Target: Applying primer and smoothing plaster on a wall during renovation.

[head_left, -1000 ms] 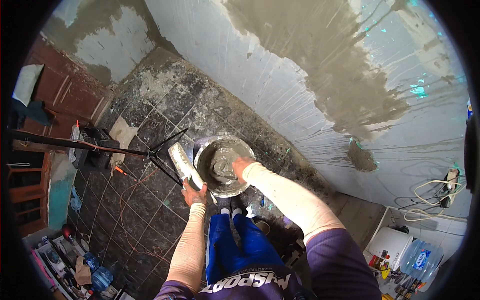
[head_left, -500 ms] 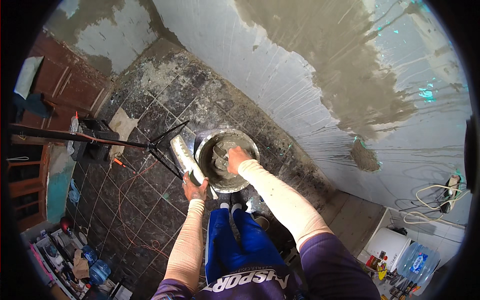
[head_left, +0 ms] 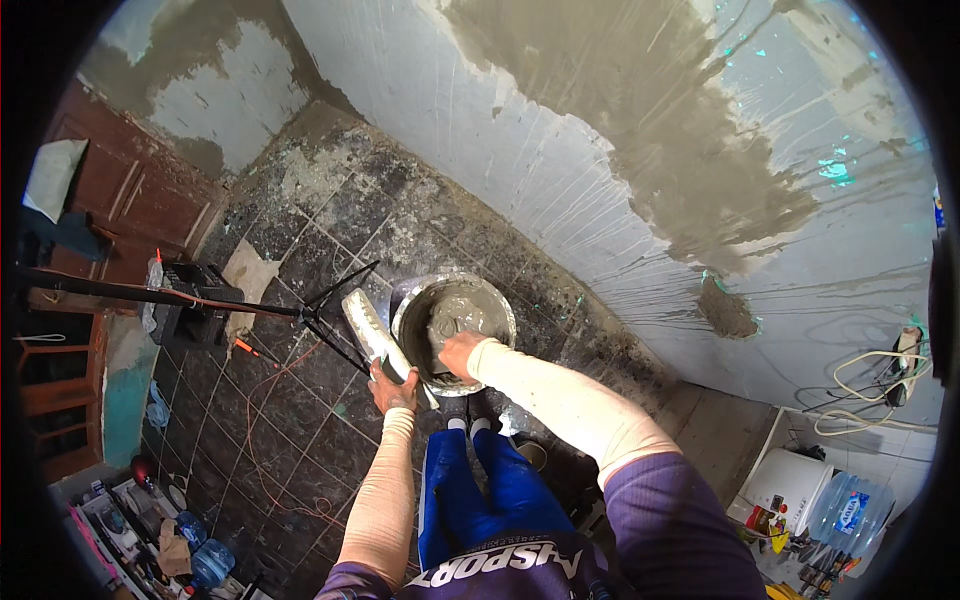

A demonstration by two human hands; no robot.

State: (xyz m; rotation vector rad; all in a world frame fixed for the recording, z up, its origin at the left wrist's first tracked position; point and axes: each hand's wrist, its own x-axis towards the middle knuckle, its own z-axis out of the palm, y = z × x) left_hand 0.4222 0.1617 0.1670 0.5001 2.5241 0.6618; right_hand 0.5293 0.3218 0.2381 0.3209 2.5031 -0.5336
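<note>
A round metal-rimmed bucket (head_left: 508,345) stands on the floor before my feet, with wet grey mortar (head_left: 470,308) inside. My right hand (head_left: 460,355) reaches over its near rim, fingers closed round the handle of a trowel, whose blade is mostly hidden down in the bucket. Against the bucket's left side, my left hand (head_left: 394,386) grips a long, pale plastering float (head_left: 370,325), its lower end in my fingers. The float is tilted, its far end pointing away to the left, and it is smeared with mortar.
Black tripod legs (head_left: 318,310) stand just left of the float. An orange cable (head_left: 252,420) trails over the tiled floor (head_left: 215,400). A partly plastered wall (head_left: 560,190) rises on the right. A water bottle (head_left: 850,515) and tools lie at lower right; a cluttered crate (head_left: 125,530) sits lower left.
My right hand has drawn the trowel toward the near side of the bucket and lower, so its blade shows less. The left hand still holds the float beside the bucket.
</note>
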